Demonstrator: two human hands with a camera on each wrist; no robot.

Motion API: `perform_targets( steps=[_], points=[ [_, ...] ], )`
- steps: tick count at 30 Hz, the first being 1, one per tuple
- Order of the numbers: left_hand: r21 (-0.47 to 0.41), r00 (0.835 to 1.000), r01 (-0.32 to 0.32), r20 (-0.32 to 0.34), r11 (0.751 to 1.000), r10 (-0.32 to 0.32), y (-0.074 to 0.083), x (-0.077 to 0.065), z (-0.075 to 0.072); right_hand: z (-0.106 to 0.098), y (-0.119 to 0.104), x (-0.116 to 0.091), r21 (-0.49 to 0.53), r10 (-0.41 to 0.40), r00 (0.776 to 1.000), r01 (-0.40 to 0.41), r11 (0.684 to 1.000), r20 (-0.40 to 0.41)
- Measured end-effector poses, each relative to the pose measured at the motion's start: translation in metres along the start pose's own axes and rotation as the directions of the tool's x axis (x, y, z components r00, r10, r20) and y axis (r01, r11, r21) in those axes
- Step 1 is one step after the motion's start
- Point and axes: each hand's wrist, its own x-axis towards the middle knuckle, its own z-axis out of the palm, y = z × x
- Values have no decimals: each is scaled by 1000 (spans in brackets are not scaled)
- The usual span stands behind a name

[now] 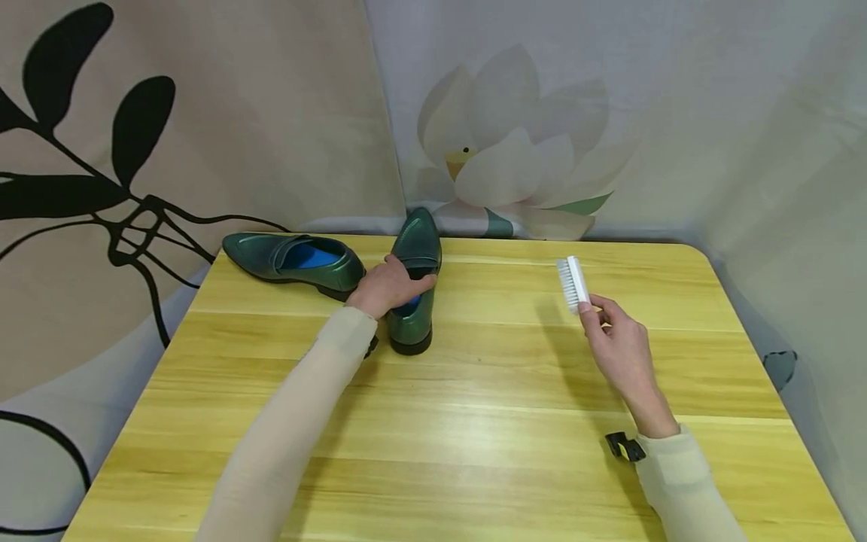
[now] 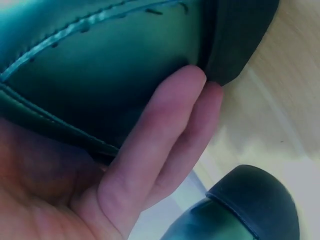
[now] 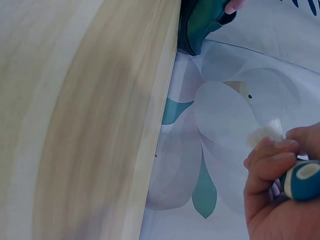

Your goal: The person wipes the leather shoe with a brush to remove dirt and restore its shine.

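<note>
My left hand (image 1: 387, 288) grips a dark green loafer (image 1: 418, 239) across its opening, thumb on the right side. In the left wrist view, fingers (image 2: 155, 120) lie along the side of this loafer (image 2: 100, 90). The loafer's toe points away, overlapping the table's back edge. Left of it, the second green loafer (image 1: 256, 256) rests on its sole, toe to the left, with a blue insole showing. My right hand (image 1: 619, 350) holds a white-bristled brush (image 1: 577, 282) above the table's right side. In the right wrist view a teal-and-white handle end (image 3: 302, 181) pokes out of the fist.
The wooden table (image 1: 460, 436) reaches back to a fabric curtain (image 1: 284, 113) with leaf and flower prints. Curtain folds also hang along the table's right side. A black wrist strap piece (image 1: 625, 447) juts from the right sleeve.
</note>
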Motion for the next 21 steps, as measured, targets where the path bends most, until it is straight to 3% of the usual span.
perform_targets(
  steps=[5, 9, 11, 14, 16, 17, 19, 21],
  points=[
    [0, 999, -12, -30, 1000, 12, 0, -8, 0, 1, -1, 1, -2, -10, 1000, 10, 1000, 8],
    [64, 987, -71, -142, 995, 80, 3, -24, -4, 1, -2, 1, -5, -19, 1000, 19, 1000, 22],
    [114, 959, -119, -246, 986, 144, 4, -31, -8, 0, -2, 1, -8, -26, 999, 27, 1000, 21],
    [159, 881, -179, -414, 971, 230, 0, -33, -14, -1, -3, 2, -10, -38, 999, 39, 999, 13],
    [173, 829, -199, -495, 965, 260, -8, -26, -19, -2, -4, 2, -15, -42, 999, 42, 999, 10],
    [177, 813, -200, -518, 964, 264, -14, -22, -20, -3, -4, 3, -16, -44, 999, 44, 999, 12],
    [181, 807, -183, -533, 966, 253, -27, -11, -24, -3, -5, 3, -16, -45, 999, 45, 999, 15],
    [186, 824, -152, -518, 971, 229, -41, -1, -26, -3, -5, 3, -16, -45, 999, 45, 999, 17]
  ],
)
